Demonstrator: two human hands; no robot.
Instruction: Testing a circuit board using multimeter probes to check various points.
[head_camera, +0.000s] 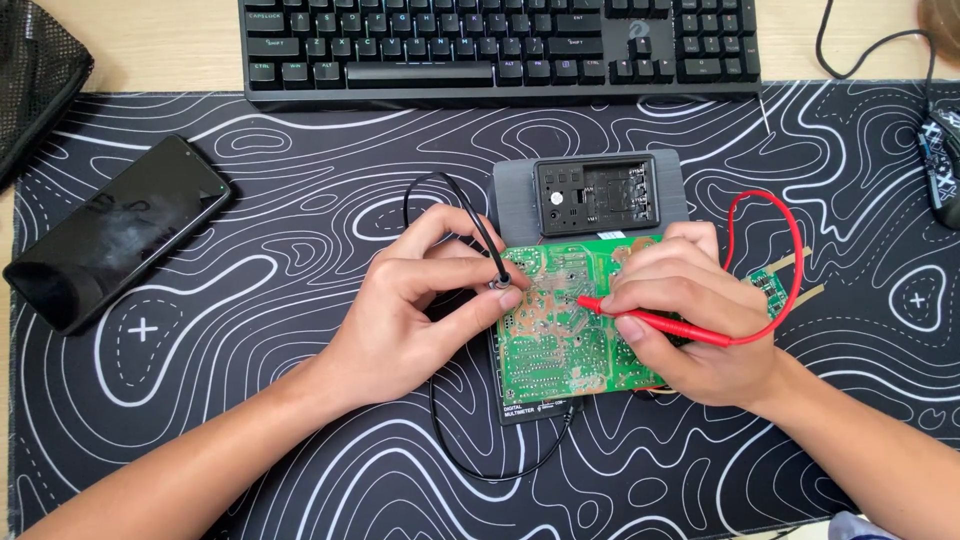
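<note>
Head view showed both hands over a green circuit board (560, 330) lying between them. Left hand (420, 310) pinched a black probe (497, 275) against the board's left edge; right hand (690, 320) gripped a red probe (650, 320), its tip touching the board.

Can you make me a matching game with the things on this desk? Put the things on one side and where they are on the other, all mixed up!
Things:
1. red probe
2. black probe
3. phone
4. keyboard

Places:
A. lying on the mat's left side
B. along the top edge of the desk
C. in the right hand
D. in the left hand

Pairs: 1-C, 2-D, 3-A, 4-B. Both probe tips touch the green circuit board.
</note>
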